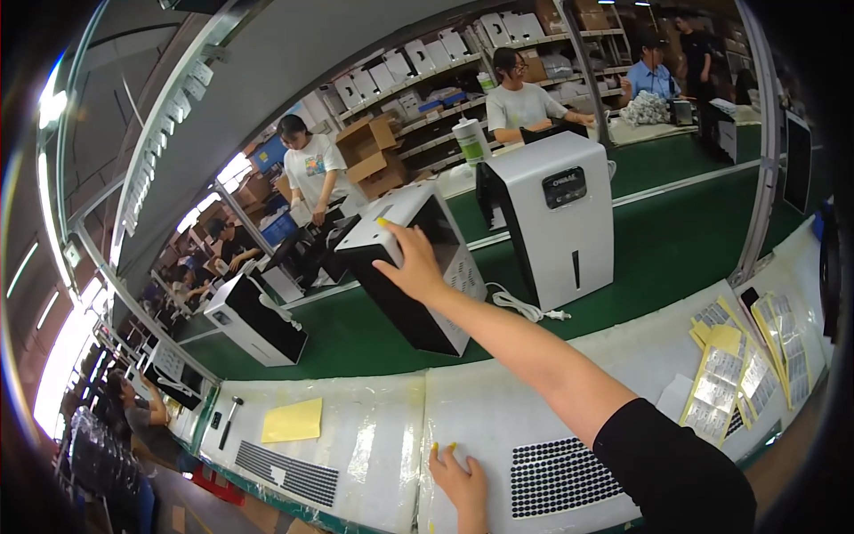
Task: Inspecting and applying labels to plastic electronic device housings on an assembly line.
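My right hand (pixel 411 264) reaches across the green conveyor with fingers spread. It rests at the top edge of a white and black box-shaped appliance (pixel 391 294), which stands turned so that a vented side shows. My left hand (pixel 463 488) is low over the white padded worktop, fingers apart and holding nothing. Yellow covers sit on some fingertips of both hands. Close to the right of my left hand lies a sheet of round black stickers (pixel 560 481). A second appliance (pixel 565 227), with a dark panel on its front, stands upright to the right.
White power cords with a plug (pixel 529 305) lie between the two appliances. Another appliance (pixel 258 320) stands farther left. On the worktop are a hammer (pixel 230 422), yellow paper (pixel 292 421), another sticker sheet (pixel 286 473) and label sheets (pixel 719 378). Co-workers (pixel 525 98) work across the conveyor.
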A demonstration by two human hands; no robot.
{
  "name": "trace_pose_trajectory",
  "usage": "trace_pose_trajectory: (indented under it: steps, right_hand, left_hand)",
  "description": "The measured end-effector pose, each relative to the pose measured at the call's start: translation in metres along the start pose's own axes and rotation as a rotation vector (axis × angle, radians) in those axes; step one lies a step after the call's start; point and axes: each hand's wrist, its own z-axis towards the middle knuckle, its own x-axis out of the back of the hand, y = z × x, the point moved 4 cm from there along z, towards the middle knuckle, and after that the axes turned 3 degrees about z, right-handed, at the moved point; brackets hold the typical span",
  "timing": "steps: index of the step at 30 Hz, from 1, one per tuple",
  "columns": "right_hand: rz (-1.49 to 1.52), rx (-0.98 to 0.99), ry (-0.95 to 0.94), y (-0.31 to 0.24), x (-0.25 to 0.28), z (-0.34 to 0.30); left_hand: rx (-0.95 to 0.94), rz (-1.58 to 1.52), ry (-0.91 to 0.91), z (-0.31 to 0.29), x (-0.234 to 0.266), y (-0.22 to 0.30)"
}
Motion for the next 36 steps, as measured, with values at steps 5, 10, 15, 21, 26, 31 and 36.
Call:
trace_pose_trajectory:
  steps: [5,10,15,21,26,31,36]
  right_hand:
    - [-0.065,-0.225,-0.106,-0.01,0.024,0.002]
    - [0.086,-0.244,-0.358,-0.006,0.101,0.024]
    - [-0.487,0.125,0.397,0.005,0.285,0.079]
    - [-0.452,-0.573,0.369,0.131,0.39,0.062]
    - [-0.132,-0.88,0.469,0.153,0.378,0.047]
    - [-0.073,-0.887,0.477,0.141,0.393,0.047]
    - [0.033,-0.81,0.485,0.129,0.413,0.035]
  left_hand:
    - [0.004,-0.002,-0.008,0.0,0.0,-0.008]
    - [0.005,-0.016,-0.005,-0.001,-0.001,-0.007]
    - [-0.066,0.005,-0.026,0.001,0.0,-0.019]
    - [-0.062,-0.171,0.05,0.008,-0.008,-0.001]
    - [0.043,-0.363,0.048,0.008,-0.006,0.069]
    - [-0.019,-0.58,-0.083,0.008,-0.023,0.124]
    - [0.076,-0.888,-0.288,0.002,-0.055,0.177]
